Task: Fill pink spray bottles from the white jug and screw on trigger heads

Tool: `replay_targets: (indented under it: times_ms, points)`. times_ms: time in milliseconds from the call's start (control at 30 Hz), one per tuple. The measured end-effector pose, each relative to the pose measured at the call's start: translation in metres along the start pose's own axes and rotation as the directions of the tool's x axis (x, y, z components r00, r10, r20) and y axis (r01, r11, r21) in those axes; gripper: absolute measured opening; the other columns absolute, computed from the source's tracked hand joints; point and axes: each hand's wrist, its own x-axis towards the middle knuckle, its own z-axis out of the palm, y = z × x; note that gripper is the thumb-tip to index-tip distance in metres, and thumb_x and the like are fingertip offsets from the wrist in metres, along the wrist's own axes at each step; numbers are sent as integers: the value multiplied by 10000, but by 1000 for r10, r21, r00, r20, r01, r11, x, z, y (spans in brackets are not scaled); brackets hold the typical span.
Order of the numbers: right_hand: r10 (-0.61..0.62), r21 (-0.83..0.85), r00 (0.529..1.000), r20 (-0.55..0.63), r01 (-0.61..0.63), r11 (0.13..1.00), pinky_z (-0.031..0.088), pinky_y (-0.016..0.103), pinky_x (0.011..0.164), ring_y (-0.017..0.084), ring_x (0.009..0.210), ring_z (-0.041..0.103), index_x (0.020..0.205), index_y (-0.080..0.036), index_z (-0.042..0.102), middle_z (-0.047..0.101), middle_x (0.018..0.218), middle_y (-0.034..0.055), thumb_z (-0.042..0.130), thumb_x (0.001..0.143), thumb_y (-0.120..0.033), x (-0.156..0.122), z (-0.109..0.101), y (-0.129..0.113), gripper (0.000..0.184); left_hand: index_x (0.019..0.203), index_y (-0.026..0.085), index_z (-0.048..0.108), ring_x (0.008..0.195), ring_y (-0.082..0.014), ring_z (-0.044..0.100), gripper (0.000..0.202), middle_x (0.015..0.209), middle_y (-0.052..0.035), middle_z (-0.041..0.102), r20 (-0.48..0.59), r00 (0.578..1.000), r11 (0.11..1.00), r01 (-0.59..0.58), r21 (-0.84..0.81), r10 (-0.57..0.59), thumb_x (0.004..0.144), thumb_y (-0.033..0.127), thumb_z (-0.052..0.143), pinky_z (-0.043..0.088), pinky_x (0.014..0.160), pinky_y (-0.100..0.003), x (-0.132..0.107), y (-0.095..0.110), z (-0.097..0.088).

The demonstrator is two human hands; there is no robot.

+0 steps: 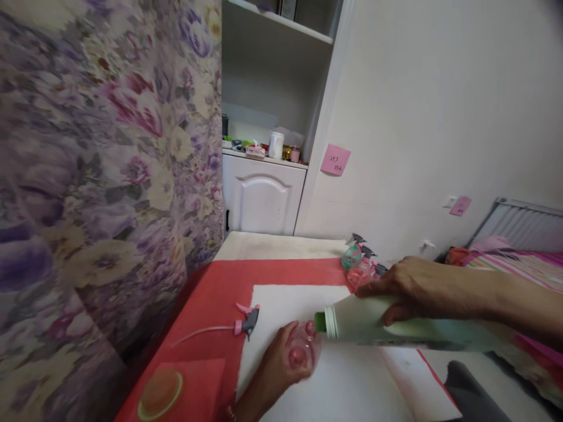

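My right hand [404, 287] grips a large pale green bottle [396, 328], tipped almost flat with its green neck pointing left. That neck meets the mouth of a small clear pink bottle [301, 350], which my left hand [275, 366] holds upright on the white cloth [343, 387]. A pink and grey spray head [247, 319] with its long white tube lies loose on the cloth's left edge, just left of my left hand.
A red cover [229, 281] lies under the cloth. Other spray bottles [360, 266] stand at the back by the wall. A green-rimmed lid [160, 394] sits front left. Flowered curtain [97, 187] hangs left. A white cupboard [261, 196] stands behind, a bed [519, 264] right.
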Motion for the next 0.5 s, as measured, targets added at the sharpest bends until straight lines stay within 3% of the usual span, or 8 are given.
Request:
replay_targets:
  times_ms: [500]
  points:
    - [7, -19, 1000, 4, -7, 1000, 409, 249, 587, 176, 661, 675, 1229, -286, 620, 736, 809, 26, 555, 906, -508, 0, 1, 1, 398, 1327, 206, 409, 1310, -284, 461, 870, 1431, -120, 478, 2, 1000, 999, 7, 40, -7, 516, 59, 686, 403, 1075, -365, 4, -7, 0]
